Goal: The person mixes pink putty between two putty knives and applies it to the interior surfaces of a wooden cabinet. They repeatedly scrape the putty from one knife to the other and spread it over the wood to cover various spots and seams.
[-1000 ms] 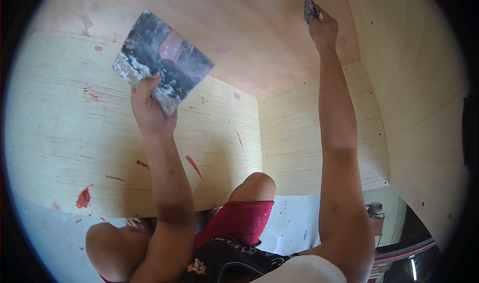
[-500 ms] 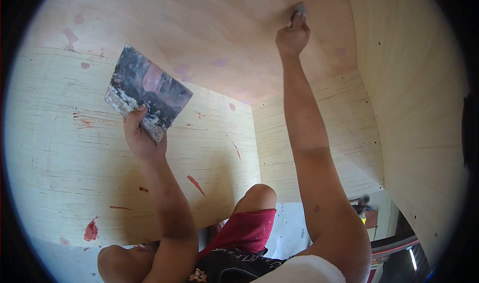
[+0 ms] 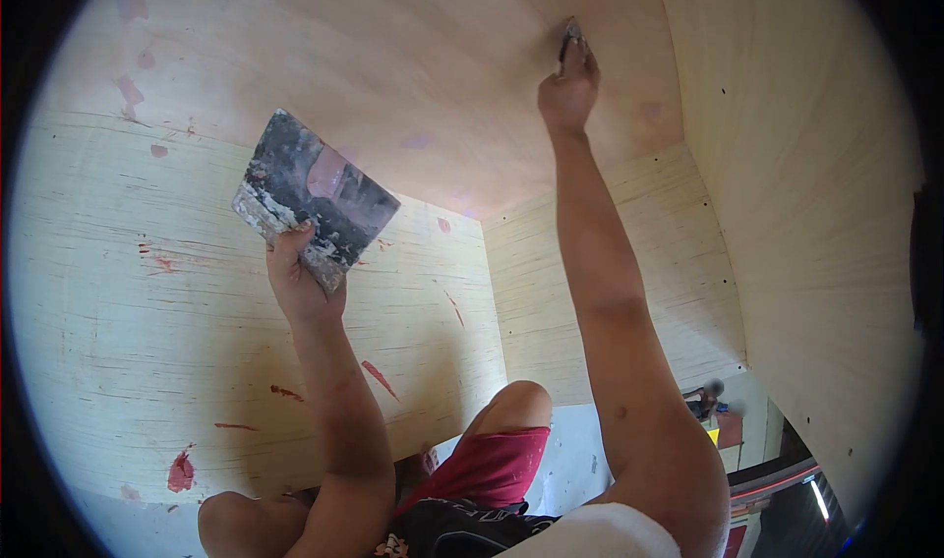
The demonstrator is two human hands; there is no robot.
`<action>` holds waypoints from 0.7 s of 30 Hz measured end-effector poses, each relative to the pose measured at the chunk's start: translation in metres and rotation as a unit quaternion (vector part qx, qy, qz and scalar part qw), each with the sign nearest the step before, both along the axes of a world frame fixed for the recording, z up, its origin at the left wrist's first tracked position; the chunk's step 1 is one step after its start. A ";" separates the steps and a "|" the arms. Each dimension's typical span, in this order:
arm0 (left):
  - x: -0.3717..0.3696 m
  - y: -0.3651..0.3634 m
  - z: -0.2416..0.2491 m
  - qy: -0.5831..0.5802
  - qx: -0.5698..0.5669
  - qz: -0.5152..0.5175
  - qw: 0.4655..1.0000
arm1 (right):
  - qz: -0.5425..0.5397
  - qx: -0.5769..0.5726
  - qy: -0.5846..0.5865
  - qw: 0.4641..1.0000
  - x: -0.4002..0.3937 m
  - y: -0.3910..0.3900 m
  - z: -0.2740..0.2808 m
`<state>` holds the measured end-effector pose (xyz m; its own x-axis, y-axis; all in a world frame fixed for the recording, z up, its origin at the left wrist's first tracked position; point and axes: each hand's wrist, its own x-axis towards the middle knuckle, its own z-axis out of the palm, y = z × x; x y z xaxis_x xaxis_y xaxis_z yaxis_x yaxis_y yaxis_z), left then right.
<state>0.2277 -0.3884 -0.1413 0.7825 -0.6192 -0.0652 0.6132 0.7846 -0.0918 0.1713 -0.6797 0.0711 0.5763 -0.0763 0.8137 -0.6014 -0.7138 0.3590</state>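
Observation:
My left hand (image 3: pixel 307 275) grips the lower edge of a flat, dark board (image 3: pixel 285 179) smeared with white residue, thumb on its face. On that board lies a lump of pinkish putty (image 3: pixel 326 175). High on the right, my right hand (image 3: pixel 570 91) is closed around a small putty knife (image 3: pixel 570 33), its blade at the reddish plywood panel (image 3: pixel 472 76) overhead. The fingers partly hide the knife's handle. Faint pink and purple patches mark that panel.
A pale plywood wall (image 3: pixel 197 293) with red-brown smears stands on the left. Another plywood panel (image 3: pixel 806 184) with dark fastener dots rises close on the right. My bent knee in red shorts (image 3: pixel 482 469) is below. Several items (image 3: pixel 723 420) sit lower right.
My right hand has shifted slightly left and down with the putty knife, whose angle has turned. The board in my left hand sits a little further right and lower. The view has shifted slightly.

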 end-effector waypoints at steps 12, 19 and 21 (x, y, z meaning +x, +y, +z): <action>0.008 0.013 0.002 0.007 0.016 0.005 1.000 | 0.060 0.332 -0.145 0.930 -0.016 0.064 0.036; 0.002 0.012 0.008 -0.004 0.001 -0.006 1.000 | -0.011 0.264 -0.143 0.954 0.001 0.001 0.051; 0.001 0.014 0.014 -0.010 -0.009 -0.005 1.000 | -0.024 0.209 -0.160 0.964 -0.016 -0.014 0.058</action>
<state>0.2289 -0.3745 -0.1276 0.7775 -0.6277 -0.0376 0.6227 0.7768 -0.0939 0.1553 -0.6933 0.1292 0.2882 -0.4561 0.8420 -0.6692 -0.7248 -0.1635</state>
